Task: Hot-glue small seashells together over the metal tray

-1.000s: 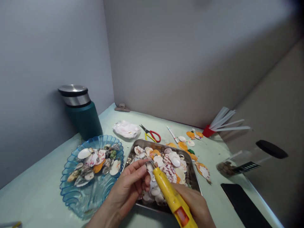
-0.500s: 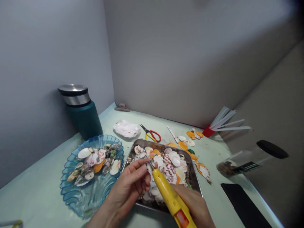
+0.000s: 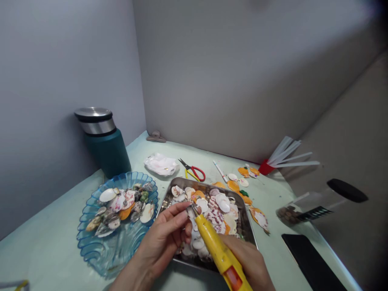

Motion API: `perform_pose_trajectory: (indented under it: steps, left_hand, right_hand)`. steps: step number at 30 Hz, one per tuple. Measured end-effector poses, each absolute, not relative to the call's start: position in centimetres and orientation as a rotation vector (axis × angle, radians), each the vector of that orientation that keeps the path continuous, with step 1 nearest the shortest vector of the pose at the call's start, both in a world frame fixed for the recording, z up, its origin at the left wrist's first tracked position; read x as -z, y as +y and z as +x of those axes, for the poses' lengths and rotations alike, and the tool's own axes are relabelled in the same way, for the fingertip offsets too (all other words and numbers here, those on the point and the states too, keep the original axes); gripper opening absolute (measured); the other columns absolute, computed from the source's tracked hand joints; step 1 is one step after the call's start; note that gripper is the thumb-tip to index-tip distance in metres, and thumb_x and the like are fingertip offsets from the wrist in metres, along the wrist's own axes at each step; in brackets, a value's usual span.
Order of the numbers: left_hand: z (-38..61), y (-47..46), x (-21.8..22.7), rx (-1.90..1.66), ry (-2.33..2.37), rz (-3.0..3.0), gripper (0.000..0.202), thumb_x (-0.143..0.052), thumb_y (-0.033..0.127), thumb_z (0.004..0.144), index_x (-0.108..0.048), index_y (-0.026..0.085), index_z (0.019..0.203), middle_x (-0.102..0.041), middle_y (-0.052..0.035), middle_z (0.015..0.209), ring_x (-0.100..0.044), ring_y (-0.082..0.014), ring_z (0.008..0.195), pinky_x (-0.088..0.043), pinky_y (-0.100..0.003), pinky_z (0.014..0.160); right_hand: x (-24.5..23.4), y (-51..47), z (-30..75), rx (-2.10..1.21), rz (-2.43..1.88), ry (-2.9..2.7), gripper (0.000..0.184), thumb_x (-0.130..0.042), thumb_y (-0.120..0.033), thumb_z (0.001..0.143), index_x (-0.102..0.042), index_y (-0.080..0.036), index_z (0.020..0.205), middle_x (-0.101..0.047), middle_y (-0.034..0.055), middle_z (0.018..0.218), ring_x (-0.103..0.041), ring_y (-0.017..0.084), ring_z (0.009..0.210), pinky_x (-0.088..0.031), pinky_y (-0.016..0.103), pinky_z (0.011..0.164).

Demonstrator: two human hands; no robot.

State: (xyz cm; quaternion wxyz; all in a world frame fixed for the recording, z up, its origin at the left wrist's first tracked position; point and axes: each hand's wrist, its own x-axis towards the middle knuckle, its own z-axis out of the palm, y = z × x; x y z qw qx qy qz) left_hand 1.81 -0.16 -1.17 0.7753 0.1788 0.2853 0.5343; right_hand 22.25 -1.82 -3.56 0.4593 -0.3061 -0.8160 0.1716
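Observation:
My right hand [image 3: 250, 262] grips a yellow glue gun [image 3: 220, 252], its metal nozzle pointing up-left. The nozzle tip touches a small shell [image 3: 190, 211] that my left hand [image 3: 162, 242] pinches between thumb and fingers. Both hands hover over the near part of a metal tray [image 3: 169, 194] filled with several white, pink and orange scallop shells.
A blue glass dish [image 3: 91, 246] of mixed shells sits left of the tray. Behind are a teal flask [image 3: 104, 143], a crumpled tissue [image 3: 161, 165], scissors [image 3: 194, 171], loose orange shells [image 3: 239, 186] and glue sticks [image 3: 287, 155]. A jar [image 3: 315, 204] and a black phone [image 3: 312, 264] lie at right.
Almost nothing has moved. The glue gun has shifted very slightly down and left while its nozzle stays at the pinched shell.

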Motion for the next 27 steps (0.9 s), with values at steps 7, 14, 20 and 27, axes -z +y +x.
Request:
perform_pose_trajectory:
  steps: [7, 14, 20, 27]
  left_hand:
    - [1.8, -0.1, 1.0, -1.157, 0.629, 0.385, 0.029, -0.082, 0.024, 0.066, -0.072, 0.015, 0.092, -0.06, -0.0001, 0.051, -0.051, -0.0079, 0.046, -0.039, -0.017, 0.046]
    - [1.8, -0.1, 0.9, -1.145, 0.633, 0.401, 0.031, -0.083, 0.025, 0.064, -0.071, 0.015, 0.091, -0.061, -0.0005, 0.051, -0.051, -0.0078, 0.045, -0.04, -0.017, 0.046]
    - [1.8, -0.2, 1.2, -1.147, 0.632, 0.411, 0.027, -0.08, 0.024, 0.068, -0.069, 0.015, 0.092, -0.061, -0.0004, 0.053, -0.051, -0.0077, 0.045, -0.041, -0.017, 0.046]
    - [1.8, -0.1, 1.2, -1.148, 0.627, 0.416, 0.026, -0.078, 0.026, 0.071, -0.068, 0.015, 0.093, -0.061, -0.0008, 0.053, -0.051, -0.0084, 0.045, -0.039, -0.018, 0.046]
  right_hand:
    - [3.3, -2.3, 22.0, -0.455, -0.8, -1.958, 0.035, -0.044, -0.048, 0.095, -0.061, -0.021, 0.109, -0.074, 0.0073, 0.081, -0.071, 0.021, 0.067, -0.054, 0.027, 0.061]
    - [1.9, -1.9, 22.5, -0.434, -0.769, -2.054, 0.031, -0.045, -0.043, 0.096, -0.058, -0.02, 0.113, -0.072, 0.005, 0.076, -0.071, 0.021, 0.066, -0.054, 0.025, 0.06]
    - [3.1, -1.9, 22.4, -0.399, -0.746, -2.046, 0.032, -0.045, -0.045, 0.096, -0.057, -0.021, 0.114, -0.073, 0.0056, 0.079, -0.071, 0.021, 0.066, -0.054, 0.025, 0.061]
    - [3.5, -2.2, 21.9, -0.441, -0.777, -1.979, 0.034, -0.047, -0.048, 0.095, -0.059, -0.022, 0.113, -0.074, 0.0067, 0.082, -0.071, 0.021, 0.067, -0.054, 0.026, 0.061]
